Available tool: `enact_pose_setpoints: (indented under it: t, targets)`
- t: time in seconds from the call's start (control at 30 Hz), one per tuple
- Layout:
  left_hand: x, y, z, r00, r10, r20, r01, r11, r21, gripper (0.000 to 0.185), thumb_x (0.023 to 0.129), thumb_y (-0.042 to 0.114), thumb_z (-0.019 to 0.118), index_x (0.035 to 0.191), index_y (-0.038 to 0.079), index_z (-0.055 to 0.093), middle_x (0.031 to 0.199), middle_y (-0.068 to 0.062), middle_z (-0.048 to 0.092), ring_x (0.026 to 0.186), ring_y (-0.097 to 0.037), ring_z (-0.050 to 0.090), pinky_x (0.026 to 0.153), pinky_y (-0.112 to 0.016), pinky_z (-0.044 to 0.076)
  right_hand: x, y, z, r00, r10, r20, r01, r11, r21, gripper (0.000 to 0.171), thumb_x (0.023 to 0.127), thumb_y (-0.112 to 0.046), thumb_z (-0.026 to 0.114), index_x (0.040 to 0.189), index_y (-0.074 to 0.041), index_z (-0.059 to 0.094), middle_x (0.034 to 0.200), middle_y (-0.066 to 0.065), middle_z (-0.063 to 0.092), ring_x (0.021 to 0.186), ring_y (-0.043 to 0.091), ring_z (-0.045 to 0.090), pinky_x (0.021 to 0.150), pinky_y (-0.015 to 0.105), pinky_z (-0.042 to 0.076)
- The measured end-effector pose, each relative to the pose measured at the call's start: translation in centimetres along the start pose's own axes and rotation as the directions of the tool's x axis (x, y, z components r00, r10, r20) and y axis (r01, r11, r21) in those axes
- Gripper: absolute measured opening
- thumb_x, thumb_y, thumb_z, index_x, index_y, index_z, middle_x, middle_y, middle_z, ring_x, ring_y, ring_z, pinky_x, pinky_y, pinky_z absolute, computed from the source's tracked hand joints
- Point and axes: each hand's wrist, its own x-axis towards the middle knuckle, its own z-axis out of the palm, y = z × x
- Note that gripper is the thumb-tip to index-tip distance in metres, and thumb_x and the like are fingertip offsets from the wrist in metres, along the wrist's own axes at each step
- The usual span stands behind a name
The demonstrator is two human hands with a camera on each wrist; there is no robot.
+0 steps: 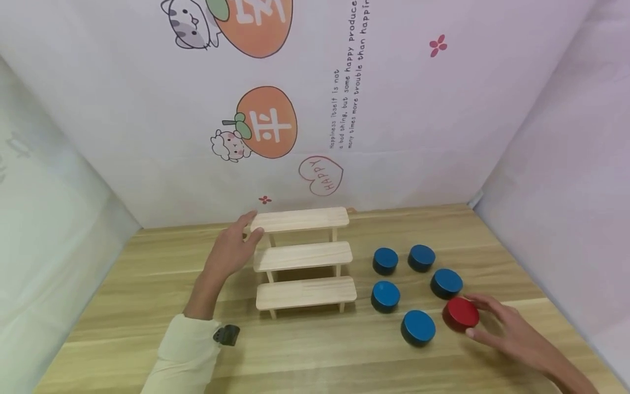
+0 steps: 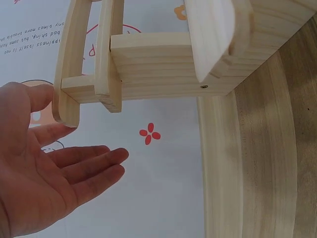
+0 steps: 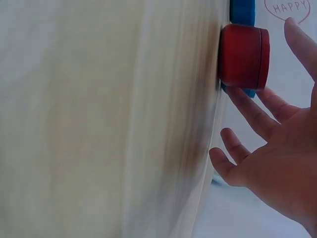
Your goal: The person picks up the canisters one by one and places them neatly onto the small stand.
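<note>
- Table (image 1: 315, 350), light wood grain, carries everything; printed backdrop (image 1: 394, 109) with cartoon fruit and lettering stands along its far edge, plain panels close off both sides.
- Three-step wooden rack (image 1: 302, 257) stands left of the table's centre, steps rising toward the backdrop. All three steps bare. Left wrist view shows its underside and legs close up, rack (image 2: 148, 64) just above the palm.
- Left hand (image 1: 231, 249) rests at the rack's left end, near the top step; fingers straight and loosely spread, gripping nothing. Judgement: placed there to steady the rack, since the fingertips lie against or just beside the end leg; actual contact cannot be told for sure.
- Right hand (image 1: 512, 334) lies on the table at the right, fingers extended and spread, fingertips at the far and near edges of the red disc (image 1: 461, 314). Not yet closed round it; right wrist view shows the hand (image 3: 277, 148) opened, fingers (image 3: 252, 111) just short of the disc (image 3: 243, 57).
- Red disc sits flat on the table, right of the rack, well apart from it, touching or just beside one blue disc.
- Five blue discs (image 1: 385, 295) lie flat in a loose cluster between the rack and the red disc, none stacked. Judgement: laid out singly so each can be reached alone.
</note>
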Motion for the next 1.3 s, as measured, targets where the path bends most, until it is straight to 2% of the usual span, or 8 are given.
enact_pose_setpoints:
  t: [0.1,0.17,0.33,0.5,0.6,0.73,0.83,1.3]
  targets:
    - [0.0,-0.1,-0.1,1.000,0.003,-0.003,-0.003,1.000,-0.002,0.059,0.106,0.038,0.046,0.158,0.013,0.031,0.153,-0.020,0.040,0.125,-0.044,0.052,0.100,-0.063,0.041,0.6,-0.1,0.1,1.000,-0.005,0.011,0.005,1.000,-0.019,0.061,0.089,-0.020,0.078,0.135,0.008,0.050,0.130,0.026,0.058,0.117,0.049,0.052,0.088,0.055,0.052]
    - [0.0,-0.1,-0.2,1.000,0.000,-0.001,0.000,1.000,-0.005,0.059,0.106,0.037,0.046,0.158,0.013,0.031,0.154,-0.020,0.040,0.125,-0.044,0.052,0.100,-0.063,0.041,0.9,-0.1,0.1,1.000,-0.001,0.018,0.001,0.999,-0.032,0.060,0.088,-0.020,0.079,0.134,0.007,0.052,0.129,0.022,0.060,0.116,0.046,0.054,0.086,0.042,0.053]
    - [-0.1,-0.1,-0.3,1.000,-0.004,0.006,0.004,1.000,-0.012,0.058,0.107,0.037,0.045,0.158,0.014,0.030,0.155,-0.019,0.038,0.125,-0.045,0.052,0.101,-0.063,0.041,1.3,-0.1,0.5,0.999,0.004,0.033,-0.003,1.000,-0.027,0.057,0.085,-0.019,0.081,0.130,0.006,0.055,0.124,0.018,0.063,0.112,0.040,0.059,0.083,0.037,0.054]
    - [0.0,-0.2,-0.4,1.000,-0.003,0.012,0.003,1.000,-0.015,0.058,0.107,0.038,0.045,0.158,0.015,0.030,0.155,-0.020,0.038,0.125,-0.044,0.053,0.100,-0.062,0.042,1.4,-0.2,0.6,1.000,0.022,0.018,-0.021,0.998,-0.063,0.056,0.083,-0.021,0.084,0.126,0.004,0.059,0.120,0.015,0.066,0.111,0.041,0.060,0.083,0.035,0.054]
    - [0.0,-0.3,-0.4,1.000,-0.002,0.018,0.003,1.000,-0.029,0.058,0.107,0.037,0.045,0.158,0.015,0.030,0.153,-0.022,0.040,0.124,-0.042,0.055,0.099,-0.061,0.043,1.4,-0.5,0.5,0.999,0.033,0.015,-0.032,0.997,-0.063,0.056,0.083,-0.021,0.083,0.127,0.005,0.058,0.121,0.017,0.065,0.112,0.046,0.058,0.084,0.040,0.054]
    - [0.0,-0.5,-0.4,1.000,0.003,0.022,-0.002,0.999,-0.043,0.058,0.107,0.036,0.046,0.158,0.015,0.031,0.152,-0.023,0.041,0.123,-0.042,0.055,0.099,-0.061,0.043,1.2,-1.0,0.3,0.998,0.054,0.022,-0.053,0.998,-0.025,0.058,0.085,-0.021,0.082,0.129,0.006,0.056,0.124,0.023,0.062,0.117,0.052,0.053,0.087,0.061,0.050]
    - [0.0,-0.5,-0.3,1.000,0.001,0.018,-0.001,0.999,-0.047,0.058,0.107,0.037,0.046,0.158,0.015,0.031,0.152,-0.023,0.041,0.123,-0.043,0.055,0.099,-0.062,0.043,1.2,-1.3,0.1,0.997,0.069,0.018,-0.069,0.997,-0.026,0.058,0.086,-0.023,0.081,0.130,0.005,0.055,0.126,0.025,0.060,0.119,0.054,0.050,0.086,0.070,0.044]
    - [0.0,-0.7,-0.4,1.000,0.001,0.018,0.000,1.000,-0.025,0.058,0.106,0.040,0.047,0.158,0.017,0.032,0.152,-0.021,0.042,0.122,-0.045,0.055,0.097,-0.063,0.044,1.1,-2.9,-0.9,0.992,0.128,0.014,-0.127,0.990,-0.065,0.060,0.091,-0.031,0.076,0.135,0.003,0.052,0.128,0.023,0.057,0.118,0.049,0.048,0.081,0.070,0.045]
